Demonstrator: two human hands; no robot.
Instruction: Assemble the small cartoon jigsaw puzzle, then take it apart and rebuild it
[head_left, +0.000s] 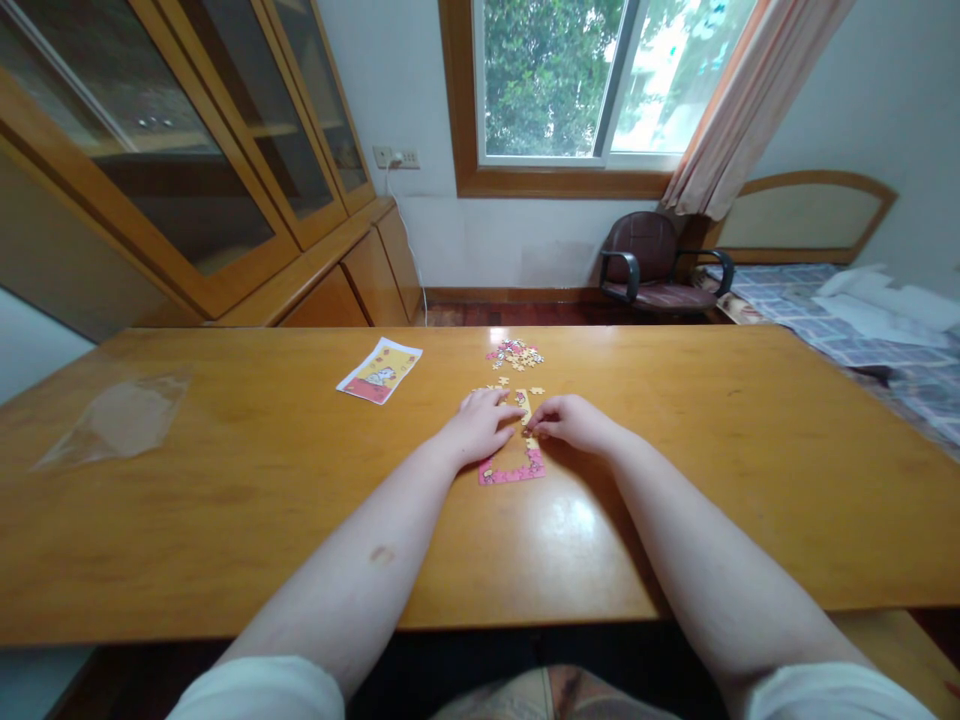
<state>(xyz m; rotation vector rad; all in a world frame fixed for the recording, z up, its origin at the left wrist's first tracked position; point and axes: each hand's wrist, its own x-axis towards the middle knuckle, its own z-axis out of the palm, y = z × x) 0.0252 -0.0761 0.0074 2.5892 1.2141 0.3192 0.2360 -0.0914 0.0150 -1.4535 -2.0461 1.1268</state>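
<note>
A partly built jigsaw with a pink border [513, 468] lies on the wooden table [712, 480] in front of me. My left hand [484, 420] rests on its upper left part, fingers stretched out flat and pressing on the pieces. My right hand [570, 418] sits at its upper right edge, fingertips pinched together on a small yellow puzzle piece [526, 408] between the two hands. A few loose pieces [501, 384] lie just beyond the hands, and a small heap of loose pieces [514, 353] lies farther back.
A picture card [379, 370] lies on the table to the left of the heap. A clear plastic bag [120, 418] lies at the far left. Behind the table are a wooden cabinet [225, 170], a dark chair [651, 262] under the window and a bed [862, 330] at the right.
</note>
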